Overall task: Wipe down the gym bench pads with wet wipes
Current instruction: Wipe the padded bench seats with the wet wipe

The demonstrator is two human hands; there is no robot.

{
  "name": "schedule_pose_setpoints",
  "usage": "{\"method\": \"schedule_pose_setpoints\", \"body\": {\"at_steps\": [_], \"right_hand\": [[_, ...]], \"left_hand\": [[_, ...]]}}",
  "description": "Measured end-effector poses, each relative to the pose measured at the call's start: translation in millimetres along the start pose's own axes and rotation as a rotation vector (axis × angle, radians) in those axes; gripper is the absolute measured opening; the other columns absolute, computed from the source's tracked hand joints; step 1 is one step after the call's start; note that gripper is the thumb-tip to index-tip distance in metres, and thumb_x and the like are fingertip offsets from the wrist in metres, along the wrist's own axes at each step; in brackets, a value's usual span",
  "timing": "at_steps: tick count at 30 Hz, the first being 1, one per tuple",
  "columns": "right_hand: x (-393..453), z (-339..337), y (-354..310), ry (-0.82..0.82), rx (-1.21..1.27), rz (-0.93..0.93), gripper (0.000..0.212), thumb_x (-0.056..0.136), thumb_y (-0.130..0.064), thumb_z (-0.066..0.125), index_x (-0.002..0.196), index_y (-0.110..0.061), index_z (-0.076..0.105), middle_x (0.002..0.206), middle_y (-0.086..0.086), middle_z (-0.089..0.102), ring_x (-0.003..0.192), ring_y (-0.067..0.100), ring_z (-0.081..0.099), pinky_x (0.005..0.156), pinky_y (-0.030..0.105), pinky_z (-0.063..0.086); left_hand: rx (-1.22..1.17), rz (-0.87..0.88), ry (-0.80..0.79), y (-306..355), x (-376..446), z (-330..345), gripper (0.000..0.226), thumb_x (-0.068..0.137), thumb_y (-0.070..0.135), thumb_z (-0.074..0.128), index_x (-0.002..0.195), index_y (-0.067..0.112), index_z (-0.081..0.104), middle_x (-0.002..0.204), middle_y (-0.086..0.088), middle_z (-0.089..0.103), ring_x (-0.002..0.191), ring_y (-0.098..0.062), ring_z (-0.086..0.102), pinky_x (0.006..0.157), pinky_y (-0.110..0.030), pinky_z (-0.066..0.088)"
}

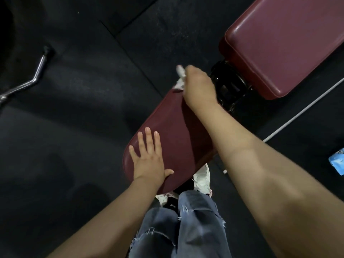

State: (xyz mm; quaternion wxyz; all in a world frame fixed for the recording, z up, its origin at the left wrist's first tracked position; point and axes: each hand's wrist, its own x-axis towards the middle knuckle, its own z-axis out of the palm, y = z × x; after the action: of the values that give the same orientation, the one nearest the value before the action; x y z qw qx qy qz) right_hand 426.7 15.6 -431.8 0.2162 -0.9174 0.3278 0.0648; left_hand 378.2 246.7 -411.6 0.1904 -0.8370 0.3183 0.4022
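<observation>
Your left hand (pixel 149 161) lies flat on the near end of the seat pad (pixel 176 138), fingers straight and spread, the thumb hooked at the pad's near edge. It holds nothing, it only presses on the maroon surface. Your right hand (pixel 197 86) is at the far, narrow end of the same pad, with the fingers curled around a white wet wipe (pixel 180 79). The wipe is crumpled and sticks out past the knuckles, right at the far edge of the pad, partly over the floor.

Between your two hands the middle of the seat pad is uncovered. Behind the far edge there is a gap with the black hinge frame (pixel 229 86), and then the back pad (pixel 286 41) begins, apart from the seat pad. On the left side of the seat pad the dark rubber floor (pixel 74 108) is open, with a bent metal bar (pixel 29 79) lying well apart. On the right, a blue packet (pixel 337 162) lies on the floor at the picture's edge. Your white shoes (pixel 202 179) stand just under the near edge.
</observation>
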Motion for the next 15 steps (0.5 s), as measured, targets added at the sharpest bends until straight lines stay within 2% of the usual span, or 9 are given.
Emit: {"method": "schedule_pose_setpoints", "body": {"at_steps": [3,8,11,13,15], "right_hand": [[-52,-8,52,0.069,0.154,0.227,0.021,0.097,-0.031,0.049,0.097,-0.011,0.055,0.095,0.016,0.064,0.089,0.038,0.061,0.069,0.041,0.046],[-134,-13,102,0.037,0.109,0.204,0.014,0.098,-0.017,0.048,0.101,-0.007,0.057,0.098,0.015,0.062,0.089,0.035,0.059,0.073,0.040,0.044],[-155,-5,104,0.069,0.174,0.343,0.015,0.098,-0.014,0.048,0.107,-0.005,0.057,0.104,0.017,0.063,0.096,0.034,0.058,0.078,0.036,0.041],[-165,-4,99,0.096,0.242,0.414,0.016,0.098,-0.013,0.048,0.108,-0.004,0.057,0.107,0.017,0.063,0.098,0.033,0.058,0.077,0.032,0.037],[-176,-3,102,0.044,0.242,0.416,0.018,0.098,-0.014,0.048,0.110,-0.003,0.056,0.109,0.018,0.063,0.100,0.035,0.059,0.079,0.034,0.041]], "left_hand": [[0.001,0.003,0.002,0,-1,0,0.139,0.076,0.080,0.052,0.130,0.002,-0.049,0.138,-0.023,-0.052,0.145,-0.044,-0.026,0.118,-0.064,0.010],[0.012,0.003,0.042,-1,-3,1,0.138,0.075,0.082,0.051,0.134,0.003,-0.045,0.149,-0.023,-0.043,0.146,-0.043,-0.022,0.118,-0.062,0.013],[0.015,-0.003,0.048,0,-6,-2,0.138,0.074,0.082,0.053,0.138,0.004,-0.041,0.154,-0.022,-0.036,0.147,-0.042,-0.020,0.119,-0.060,0.014],[0.014,-0.010,0.036,3,-9,-7,0.138,0.075,0.077,0.059,0.143,0.004,-0.036,0.155,-0.022,-0.033,0.148,-0.042,-0.018,0.119,-0.057,0.015],[0.024,0.010,0.038,2,-12,-13,0.131,0.079,0.065,0.066,0.149,0.004,-0.027,0.158,-0.022,-0.026,0.149,-0.042,-0.012,0.120,-0.052,0.015]]}}
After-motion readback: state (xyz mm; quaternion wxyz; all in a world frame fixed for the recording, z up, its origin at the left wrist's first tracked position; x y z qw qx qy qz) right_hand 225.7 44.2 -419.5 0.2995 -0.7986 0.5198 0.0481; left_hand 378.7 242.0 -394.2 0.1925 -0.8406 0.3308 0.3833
